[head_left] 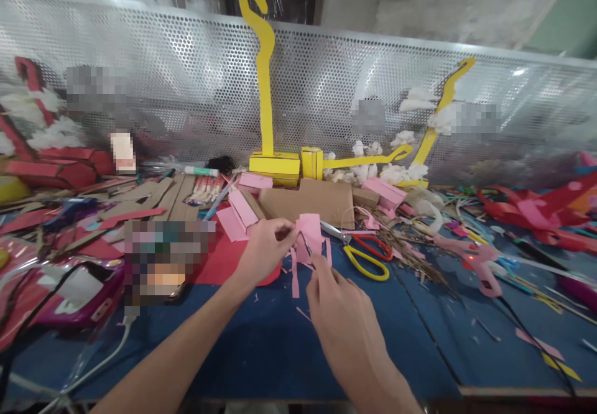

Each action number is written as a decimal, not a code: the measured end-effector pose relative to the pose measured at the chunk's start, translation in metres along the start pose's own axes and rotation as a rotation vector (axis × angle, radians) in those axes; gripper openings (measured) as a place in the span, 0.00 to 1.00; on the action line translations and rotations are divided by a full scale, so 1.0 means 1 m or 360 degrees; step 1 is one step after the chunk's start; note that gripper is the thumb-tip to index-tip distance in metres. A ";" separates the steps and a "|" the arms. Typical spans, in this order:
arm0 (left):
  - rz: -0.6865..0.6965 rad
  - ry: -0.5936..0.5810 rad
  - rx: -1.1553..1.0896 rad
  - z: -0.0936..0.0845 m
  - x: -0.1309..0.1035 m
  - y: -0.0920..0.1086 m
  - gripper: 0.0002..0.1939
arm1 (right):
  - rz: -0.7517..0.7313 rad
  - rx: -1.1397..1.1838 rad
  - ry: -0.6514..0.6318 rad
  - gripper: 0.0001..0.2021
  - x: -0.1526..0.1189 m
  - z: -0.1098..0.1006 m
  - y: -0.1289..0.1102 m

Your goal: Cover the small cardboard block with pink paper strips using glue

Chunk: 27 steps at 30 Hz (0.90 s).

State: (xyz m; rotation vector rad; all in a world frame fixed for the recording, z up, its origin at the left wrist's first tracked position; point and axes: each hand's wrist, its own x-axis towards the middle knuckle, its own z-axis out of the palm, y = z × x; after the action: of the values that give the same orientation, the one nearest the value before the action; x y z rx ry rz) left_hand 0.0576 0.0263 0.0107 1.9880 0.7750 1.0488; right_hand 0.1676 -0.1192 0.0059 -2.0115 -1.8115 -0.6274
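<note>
Paper [311, 224], pink and roughly rectangular, sits between your hands over the middle of the blue desk [261, 345]. Your left hand [265, 246] comes in at its left edge, the fingers narrowed to a pinch on it. Your right hand has its fingers curled around a slim tool [306, 244], its thin dark end against the lower part of the paper; your right hand [342, 302] hides most of it, so you cannot tell whether it is a knife or small scissors. Just below the paper you have narrow pink strips [295, 280]. Just to the right lie large scissors [347, 239] with one yellow and one red handle. A red sheet [209, 268] spreads beneath and left of your left hand, and a flat brown cardboard piece [303, 201] is behind the paper. Farther back, a yellow box [274, 165] carries an upright yellow strip [265, 91] with a hooked top, in front of a perforated metal panel [326, 84]. Well to your right, past a heap of brown scraps [415, 258], lies a pink glue gun [469, 253] with a black cord. Far to your left rest red boxes [56, 171].
</note>
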 end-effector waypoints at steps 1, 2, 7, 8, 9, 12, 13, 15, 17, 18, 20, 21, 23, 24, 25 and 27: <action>0.0008 0.0010 0.0021 0.000 0.000 0.001 0.10 | 0.0005 0.0005 -0.0015 0.16 0.000 -0.001 0.000; 0.0013 0.0016 0.0041 0.000 0.000 0.002 0.09 | 0.0009 0.0006 -0.0027 0.16 0.000 -0.002 0.000; 0.0036 0.0031 0.0086 0.002 0.000 0.005 0.09 | 0.0085 -0.0029 -0.0122 0.12 0.005 -0.006 -0.001; 0.0039 0.0030 0.0090 0.001 0.000 0.005 0.09 | 0.0102 -0.0038 -0.0139 0.12 0.007 -0.007 -0.002; 0.0043 0.0028 0.0095 0.001 0.000 0.006 0.10 | 0.0114 -0.0047 -0.0154 0.12 0.008 -0.007 -0.002; 0.0049 0.0017 0.0117 0.000 0.000 0.007 0.11 | 0.0123 -0.0052 -0.0173 0.12 0.012 -0.007 -0.002; 0.0047 0.0010 0.0121 0.000 0.000 0.007 0.11 | 0.0116 -0.0045 -0.0180 0.12 0.012 -0.007 -0.001; 0.0038 0.0008 0.0134 0.000 0.000 0.008 0.11 | 0.0096 -0.0020 -0.0191 0.11 0.013 -0.007 -0.001; 0.0030 0.0023 0.0156 0.001 0.000 0.008 0.11 | 0.0081 0.0010 -0.0192 0.12 0.013 -0.007 -0.001; 0.0028 0.0036 0.0172 0.001 0.000 0.008 0.11 | 0.0075 0.0024 -0.0187 0.13 0.013 -0.007 -0.001; 0.0026 0.0055 0.0208 0.002 0.000 0.007 0.10 | 0.0072 0.0040 -0.0171 0.14 0.013 -0.006 -0.001; 0.0027 0.0057 0.0220 0.003 0.000 0.007 0.10 | 0.0070 0.0044 -0.0169 0.14 0.013 -0.006 -0.002; 0.0029 0.0047 0.0229 0.004 0.000 0.006 0.10 | 0.0068 0.0053 -0.0178 0.15 0.013 -0.006 -0.002; 0.0026 0.0045 0.0229 0.004 -0.001 0.005 0.10 | 0.0070 0.0059 -0.0186 0.15 0.013 -0.006 -0.002; 0.0021 0.0044 0.0228 0.004 -0.001 0.005 0.10 | 0.0071 0.0066 -0.0195 0.15 0.013 -0.007 -0.002; 0.0008 0.0055 0.0226 0.005 -0.001 0.005 0.10 | 0.0079 0.0079 -0.0208 0.15 0.012 -0.008 -0.002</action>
State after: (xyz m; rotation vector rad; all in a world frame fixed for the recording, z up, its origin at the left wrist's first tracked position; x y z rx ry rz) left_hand 0.0620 0.0217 0.0125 2.0962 0.8851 1.0594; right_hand 0.1657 -0.1129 0.0191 -2.1012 -1.8248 -0.4413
